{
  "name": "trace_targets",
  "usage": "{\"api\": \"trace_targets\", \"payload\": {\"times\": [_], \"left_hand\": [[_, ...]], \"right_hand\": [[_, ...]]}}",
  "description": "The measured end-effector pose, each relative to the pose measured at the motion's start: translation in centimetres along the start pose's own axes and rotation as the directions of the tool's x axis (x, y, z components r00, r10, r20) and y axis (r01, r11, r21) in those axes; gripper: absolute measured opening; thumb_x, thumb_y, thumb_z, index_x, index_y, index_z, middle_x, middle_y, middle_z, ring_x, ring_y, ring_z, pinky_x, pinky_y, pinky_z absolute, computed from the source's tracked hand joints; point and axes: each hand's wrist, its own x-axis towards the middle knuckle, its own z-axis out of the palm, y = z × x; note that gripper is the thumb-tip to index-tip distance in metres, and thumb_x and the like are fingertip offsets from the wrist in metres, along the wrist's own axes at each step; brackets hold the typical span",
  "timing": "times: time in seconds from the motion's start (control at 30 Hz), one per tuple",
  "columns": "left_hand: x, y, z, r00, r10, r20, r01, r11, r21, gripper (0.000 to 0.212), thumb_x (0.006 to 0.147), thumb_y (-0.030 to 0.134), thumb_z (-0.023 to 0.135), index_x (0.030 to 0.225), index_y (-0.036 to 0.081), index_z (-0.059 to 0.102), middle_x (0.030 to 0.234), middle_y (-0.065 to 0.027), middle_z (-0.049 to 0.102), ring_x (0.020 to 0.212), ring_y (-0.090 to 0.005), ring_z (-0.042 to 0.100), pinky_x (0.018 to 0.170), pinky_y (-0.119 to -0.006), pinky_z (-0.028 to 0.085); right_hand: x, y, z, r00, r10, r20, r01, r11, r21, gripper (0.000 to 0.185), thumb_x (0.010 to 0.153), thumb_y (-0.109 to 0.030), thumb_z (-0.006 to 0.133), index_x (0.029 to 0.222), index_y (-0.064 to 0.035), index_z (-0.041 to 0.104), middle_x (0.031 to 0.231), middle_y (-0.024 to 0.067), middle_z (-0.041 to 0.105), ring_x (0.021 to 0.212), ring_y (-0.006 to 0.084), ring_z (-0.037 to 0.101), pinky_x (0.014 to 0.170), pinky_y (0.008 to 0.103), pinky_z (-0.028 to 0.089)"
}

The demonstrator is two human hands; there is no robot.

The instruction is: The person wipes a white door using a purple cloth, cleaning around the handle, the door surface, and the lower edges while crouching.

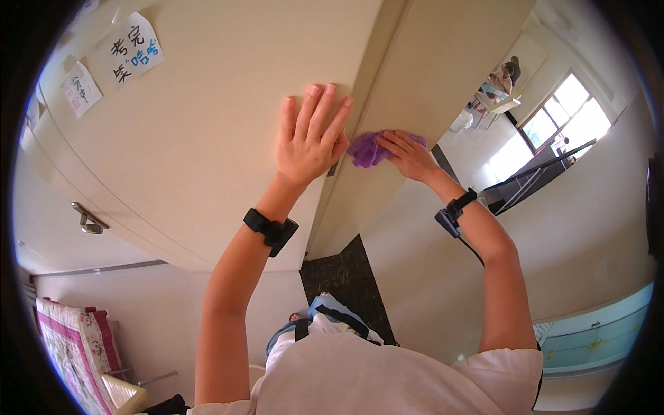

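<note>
My left hand point(313, 136) lies flat on the cream door point(207, 129), fingers apart and holding nothing. Its thumb side is close to the door's edge, by a small dark metal plate point(332, 168). Just to the right, my right hand point(410, 154) presses a crumpled purple cloth point(365, 150) against the cream door frame point(363, 202). Part of the cloth is hidden beneath the fingers. A black strap with a small device sits on each forearm.
A metal lever handle point(91, 220) projects from the door at left, below paper notes point(137, 46) bearing handwriting. Underfoot is a dark threshold slab point(340, 270). A floral-quilted bed point(78, 337) stands lower left. Beyond the doorway are a bright window point(568, 111) and people point(508, 72).
</note>
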Motion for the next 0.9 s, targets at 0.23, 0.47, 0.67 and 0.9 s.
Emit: {"api": "trace_targets", "payload": {"times": [0.23, 0.47, 0.67, 0.9], "left_hand": [[-0.4, -0.4, -0.7, 0.999, 0.008, 0.032, -0.008, 1.000, 0.005, 0.048, 0.068, 0.017, 0.050, 0.116, 0.017, 0.048, 0.123, -0.0083, 0.044, 0.115, -0.0249, 0.041, 0.098, -0.047, 0.027], [0.1, 0.4, -0.4, 1.000, 0.010, 0.013, -0.009, 0.998, -0.056, 0.047, 0.068, 0.016, 0.049, 0.115, 0.016, 0.049, 0.124, -0.0083, 0.043, 0.115, -0.0249, 0.041, 0.098, -0.047, 0.027], [0.0, -0.2, -0.4, 0.998, -0.004, 0.062, 0.007, 0.999, -0.037, 0.049, 0.068, 0.020, 0.055, 0.116, 0.014, 0.048, 0.124, -0.0108, 0.042, 0.116, -0.0264, 0.039, 0.099, -0.046, 0.025], [-0.3, -0.3, -0.4, 1.000, 0.001, 0.028, -0.001, 1.000, -0.003, 0.048, 0.069, 0.018, 0.054, 0.116, 0.014, 0.048, 0.125, -0.0109, 0.042, 0.116, -0.0268, 0.039, 0.098, -0.047, 0.025]], "right_hand": [[6.2, 10.9, -13.3, 0.894, 0.159, -0.418, -0.259, 0.946, -0.193, 0.037, 0.078, -0.008, 0.046, 0.115, -0.0034, 0.047, 0.119, 0.0150, 0.044, 0.111, 0.0299, 0.042, 0.090, 0.0360, 0.036], [14.2, 13.9, -14.4, 0.610, 0.196, -0.768, -0.410, 0.907, -0.094, 0.032, 0.074, -0.001, 0.048, 0.105, 0.0004, 0.053, 0.112, 0.0194, 0.048, 0.104, 0.0342, 0.046, 0.087, 0.0400, 0.037], [10.0, 1.1, -6.1, 0.878, -0.011, -0.479, 0.014, 1.000, 0.003, 0.012, 0.069, -0.005, 0.056, 0.081, -0.0026, 0.059, 0.118, 0.0102, 0.048, 0.112, 0.0249, 0.043, 0.095, 0.0375, 0.034], [10.5, 6.5, -13.4, 0.937, -0.013, -0.350, 0.018, 1.000, 0.011, 0.039, 0.070, -0.003, 0.052, 0.109, -0.0039, 0.052, 0.114, 0.0140, 0.050, 0.106, 0.0260, 0.047, 0.088, 0.0371, 0.039]]}}
